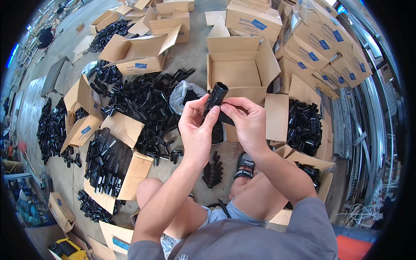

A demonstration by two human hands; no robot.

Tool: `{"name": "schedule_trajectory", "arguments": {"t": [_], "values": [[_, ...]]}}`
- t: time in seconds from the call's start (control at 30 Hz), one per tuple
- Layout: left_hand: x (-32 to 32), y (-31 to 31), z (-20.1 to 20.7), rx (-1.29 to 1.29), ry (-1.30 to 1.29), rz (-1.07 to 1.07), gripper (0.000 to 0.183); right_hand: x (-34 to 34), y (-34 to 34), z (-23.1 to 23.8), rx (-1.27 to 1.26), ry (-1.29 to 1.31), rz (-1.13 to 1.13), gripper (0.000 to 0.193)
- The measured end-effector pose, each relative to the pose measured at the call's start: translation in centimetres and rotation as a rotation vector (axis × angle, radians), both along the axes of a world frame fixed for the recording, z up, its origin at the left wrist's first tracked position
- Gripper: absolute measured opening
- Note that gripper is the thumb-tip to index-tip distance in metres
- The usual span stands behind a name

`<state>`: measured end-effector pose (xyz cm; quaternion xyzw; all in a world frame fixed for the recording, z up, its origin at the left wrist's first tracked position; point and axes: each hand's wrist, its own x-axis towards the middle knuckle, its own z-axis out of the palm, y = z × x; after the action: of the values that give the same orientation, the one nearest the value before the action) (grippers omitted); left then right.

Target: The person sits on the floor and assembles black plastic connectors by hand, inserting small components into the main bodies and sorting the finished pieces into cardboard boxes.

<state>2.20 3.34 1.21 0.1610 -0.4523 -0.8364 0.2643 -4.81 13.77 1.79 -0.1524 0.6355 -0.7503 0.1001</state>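
A black tubular pipe fitting (218,92) with an open round end is held up in front of me, tilted so that this end points away. My left hand (193,130) grips it from the left, the thumb along its side. From the right, my right hand (248,123) pinches its lower part with thumb and fingers; what else lies between those fingertips is hidden. Below my hands, a container of small black parts (217,133) shows partly. A neat stack of black fittings (212,171) lies on the floor between my legs.
An open cardboard box (236,71) with its bottom showing stands straight ahead. Loose black fittings (145,110) are heaped to the left, beside a clear plastic bag (178,97). Boxes of fittings (106,167) flank me. Stacked cartons (318,47) and metal profiles (368,117) line the right.
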Motion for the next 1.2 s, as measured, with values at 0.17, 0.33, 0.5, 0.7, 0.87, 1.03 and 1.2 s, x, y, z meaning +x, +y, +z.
{"name": "schedule_trajectory", "arguments": {"t": [0.17, 0.33, 0.5, 0.7, 0.87, 1.03, 1.2], "values": [[-0.1, 0.0, -0.2, -0.026, 0.004, -0.011, 0.03, -0.1, 0.2, 0.2, -0.052, -0.047, 0.022, 0.017], [-0.1, 0.0, -0.5, -0.084, 0.036, 0.018, 0.031, -0.2, 0.4, 0.9, -0.024, -0.119, 0.062, 0.017], [-0.1, 0.0, -0.3, -0.156, 0.048, -0.02, 0.028, -0.5, 1.1, 0.9, -0.023, -0.148, 0.092, 0.018], [-0.3, 0.3, -0.2, -0.123, 0.093, 0.01, 0.033, -0.5, 1.3, 1.0, -0.049, -0.156, 0.106, 0.017], [-0.4, 0.4, 0.0, -0.141, 0.1, 0.01, 0.032, -0.5, 1.4, 0.9, -0.074, -0.16, 0.095, 0.015], [-0.4, 0.3, -0.1, -0.151, 0.106, 0.009, 0.031, -0.6, 1.1, -0.3, 0.168, 0.123, -0.015, 0.017], [-0.1, 0.1, 0.0, -0.053, 0.113, 0.004, 0.031, -0.1, 1.1, 0.0, 0.18, 0.213, 0.004, 0.018]]}}
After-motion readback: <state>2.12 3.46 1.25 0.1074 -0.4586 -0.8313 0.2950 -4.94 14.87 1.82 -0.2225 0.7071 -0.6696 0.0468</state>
